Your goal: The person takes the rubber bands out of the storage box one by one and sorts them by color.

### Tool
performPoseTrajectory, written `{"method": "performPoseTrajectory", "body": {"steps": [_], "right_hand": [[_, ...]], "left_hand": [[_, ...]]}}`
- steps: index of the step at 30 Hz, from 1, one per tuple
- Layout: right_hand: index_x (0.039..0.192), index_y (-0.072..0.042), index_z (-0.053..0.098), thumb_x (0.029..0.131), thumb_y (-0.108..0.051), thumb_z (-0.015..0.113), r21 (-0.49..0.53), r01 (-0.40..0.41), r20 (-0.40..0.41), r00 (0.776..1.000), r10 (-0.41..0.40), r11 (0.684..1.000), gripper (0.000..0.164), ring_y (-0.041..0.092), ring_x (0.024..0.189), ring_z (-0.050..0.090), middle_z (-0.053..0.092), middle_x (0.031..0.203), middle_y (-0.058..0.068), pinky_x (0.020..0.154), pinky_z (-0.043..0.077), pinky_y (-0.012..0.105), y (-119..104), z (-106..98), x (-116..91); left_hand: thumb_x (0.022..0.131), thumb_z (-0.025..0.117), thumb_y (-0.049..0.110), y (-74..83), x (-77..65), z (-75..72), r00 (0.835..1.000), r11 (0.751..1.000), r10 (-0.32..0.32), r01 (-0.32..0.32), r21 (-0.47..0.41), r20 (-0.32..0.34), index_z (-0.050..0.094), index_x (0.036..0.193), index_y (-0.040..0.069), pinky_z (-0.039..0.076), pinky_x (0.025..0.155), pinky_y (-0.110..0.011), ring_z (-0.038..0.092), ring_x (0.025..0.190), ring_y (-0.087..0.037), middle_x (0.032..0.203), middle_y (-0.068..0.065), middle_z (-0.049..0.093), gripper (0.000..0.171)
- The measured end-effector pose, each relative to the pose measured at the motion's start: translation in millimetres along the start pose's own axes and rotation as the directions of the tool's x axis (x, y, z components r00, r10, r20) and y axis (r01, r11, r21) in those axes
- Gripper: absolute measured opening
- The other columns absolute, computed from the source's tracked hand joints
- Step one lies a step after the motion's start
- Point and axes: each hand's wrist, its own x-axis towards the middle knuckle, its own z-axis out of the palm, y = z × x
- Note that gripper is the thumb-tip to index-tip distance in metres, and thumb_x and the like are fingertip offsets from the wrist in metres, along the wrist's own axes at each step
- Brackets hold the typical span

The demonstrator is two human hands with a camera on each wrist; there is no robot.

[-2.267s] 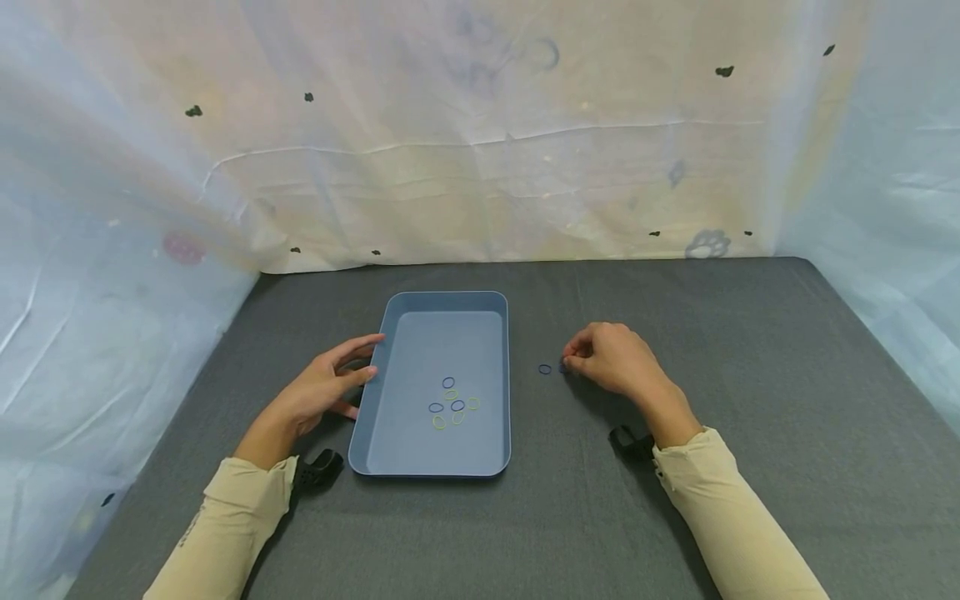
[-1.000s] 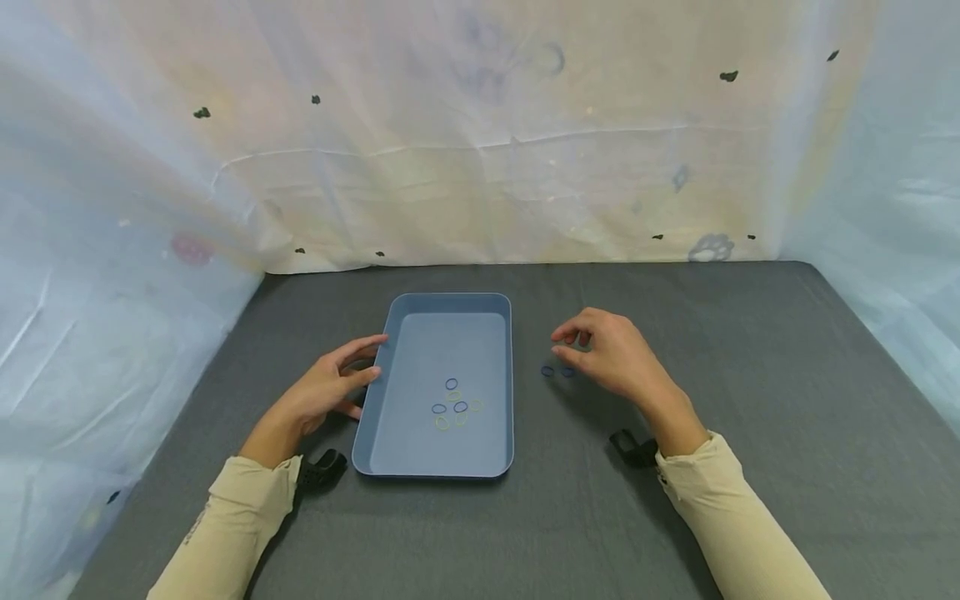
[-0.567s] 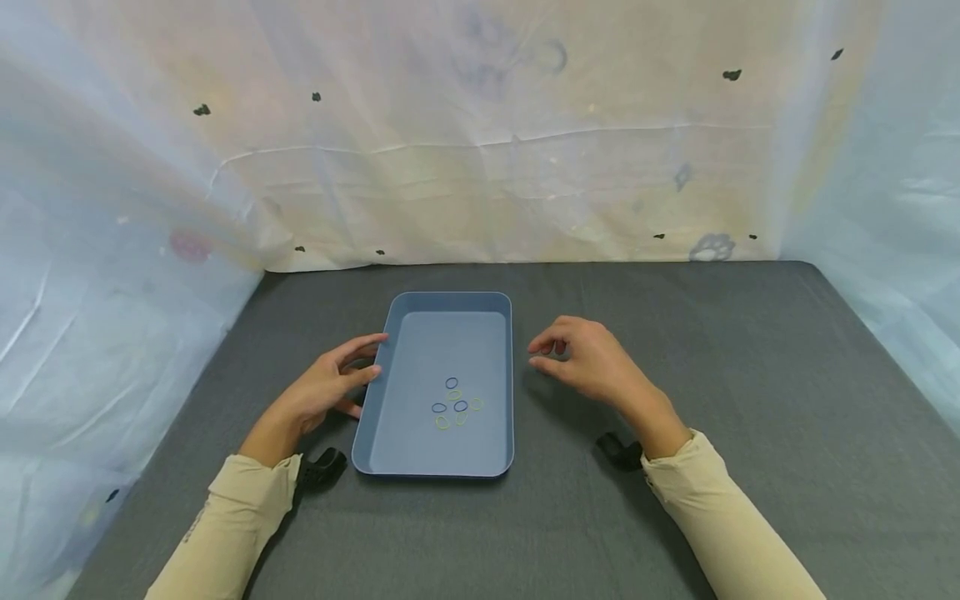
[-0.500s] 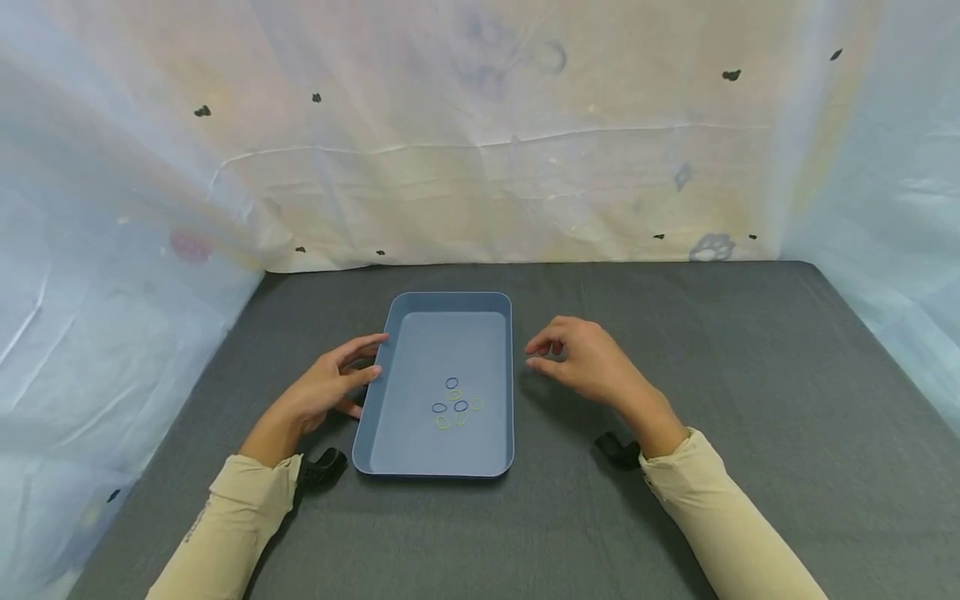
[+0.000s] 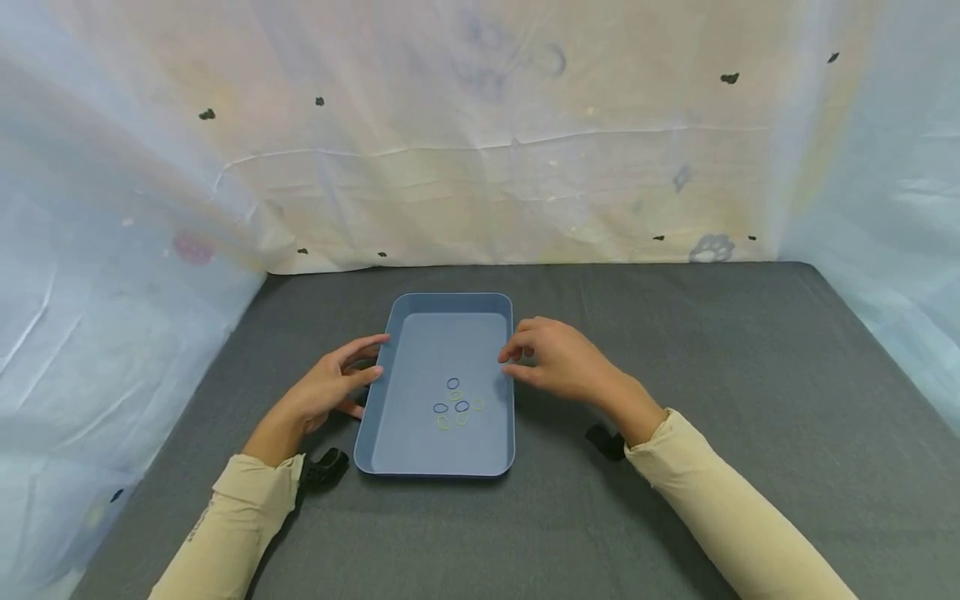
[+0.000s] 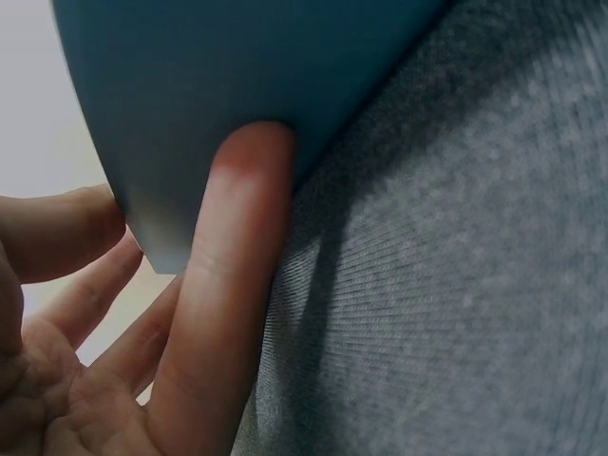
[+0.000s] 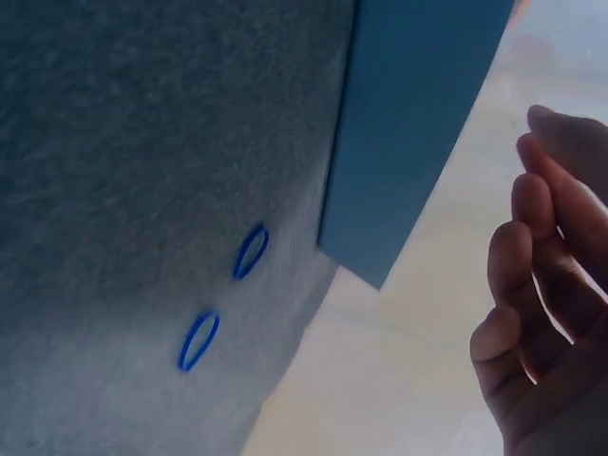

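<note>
My left hand (image 5: 332, 385) rests at the left side of the blue tray (image 5: 420, 350), fingers extended and fingertips at its wall and rim. In the left wrist view one finger (image 6: 233, 247) lies against the outer wall. My right hand (image 5: 558, 360) hovers over the tray's right rim, fingers loosely bent, thumb apart, nothing visible between them. Several small thin rings like rubber bands, blue (image 5: 453, 378) and yellow (image 5: 474, 405), lie inside the tray. Two blue bands (image 7: 263, 231) lie on the cloth outside it in the right wrist view; the right hand hides them in the head view.
A grey cloth (image 5: 450, 533) covers the table. Pale printed curtains (image 5: 480, 200) close in the back and both sides. A black strap (image 5: 327, 469) shows at the left wrist and another black strap (image 5: 604, 442) at the right.
My right hand has drawn away from the blue bands on the cloth and moved left to the tray's right rim, its fingers no longer closed together. The left hand has stayed in place.
</note>
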Motion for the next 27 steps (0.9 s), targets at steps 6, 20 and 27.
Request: {"method": "performPoseTrajectory", "body": {"steps": [6, 20, 27], "right_hand": [[0.098, -0.018, 0.078, 0.089, -0.025, 0.076, 0.038, 0.115, 0.088, 0.989, -0.118, 0.993, 0.011, 0.016, 0.088, 0.064, 0.067, 0.095, -0.008, 0.077, 0.052, 0.027, -3.2, 4.0, 18.2], [0.095, -0.020, 0.077, 0.090, -0.026, 0.075, 0.033, 0.207, 0.215, 0.954, -0.210, 0.978, 0.008, 0.009, 0.087, 0.063, 0.067, 0.092, -0.009, 0.079, 0.053, 0.025, -10.7, 29.8, 48.8], [0.095, -0.021, 0.077, 0.091, -0.027, 0.075, 0.035, 0.192, 0.234, 0.953, -0.194, 0.981, 0.007, 0.005, 0.084, 0.060, 0.066, 0.091, -0.009, 0.078, 0.051, 0.022, -11.8, 40.7, 57.3]], "left_hand": [[0.103, 0.057, 0.022, -1.5, 0.1, 1.1, 1.000, 1.000, 0.003, -0.003, -0.012, 0.005, 0.027, 0.158, 0.021, 0.062, 0.071, -0.049, 0.033, 0.141, -0.049, 0.163, -0.021, 0.018, 0.063], [0.102, 0.058, 0.027, 0.9, -4.0, -4.7, 1.000, 1.000, 0.009, -0.009, 0.000, 0.002, 0.028, 0.158, 0.025, 0.062, 0.072, -0.048, 0.031, 0.142, -0.049, 0.163, -0.020, 0.020, 0.063], [0.102, 0.058, 0.025, -0.3, -4.2, -3.6, 1.000, 1.000, 0.003, -0.003, -0.004, 0.004, 0.028, 0.158, 0.024, 0.062, 0.071, -0.048, 0.032, 0.142, -0.048, 0.162, -0.021, 0.020, 0.063]]}}
